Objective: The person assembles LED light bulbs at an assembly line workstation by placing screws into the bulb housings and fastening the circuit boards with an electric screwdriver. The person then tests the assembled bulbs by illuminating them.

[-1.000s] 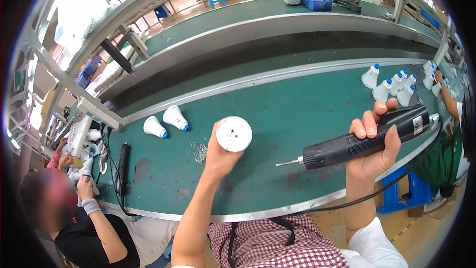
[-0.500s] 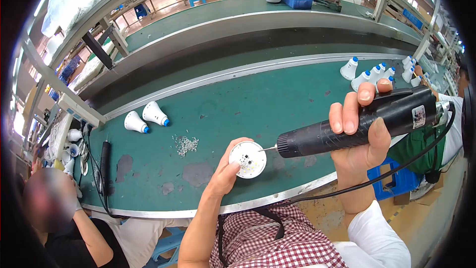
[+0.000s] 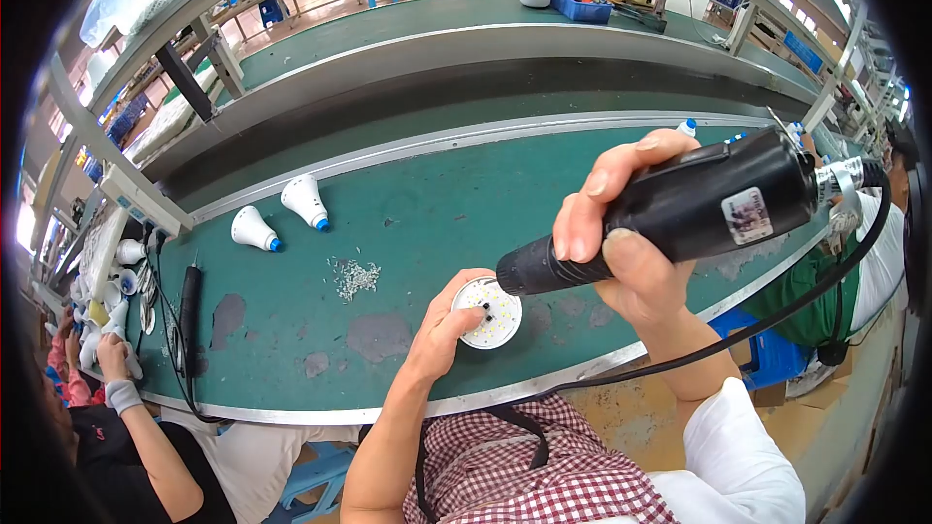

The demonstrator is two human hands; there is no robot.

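My left hand [image 3: 442, 330] grips a round white LED bulb [image 3: 500, 332], its flat face with small yellow chips turned up toward me. The left thumb presses on this face near its dark centre part. A thick black electric screwdriver [image 3: 694, 199] is wrapped in the fingers of my right hand [image 3: 636, 262]. Its nose is over the bulb's upper right edge; the bit is hidden, so I cannot tell whether it touches. A black cord [image 3: 757, 335] runs from the tool's rear down toward my lap.
Two white bulbs with blue tips, one [image 3: 255, 230] beside the other [image 3: 305, 201], lie left on the green bench [image 3: 427, 204]. Nearer are a heap of small screws [image 3: 356, 278] and another black screwdriver [image 3: 190, 315]. A co-worker's arm [image 3: 160, 456] is at left. More blue-tipped bulbs are partly hidden at right.
The screwdriver has moved left and is now over the bulb's face; its bit, visible before, is hidden. My left thumb has shifted inward. The co-worker's hand at left has moved.
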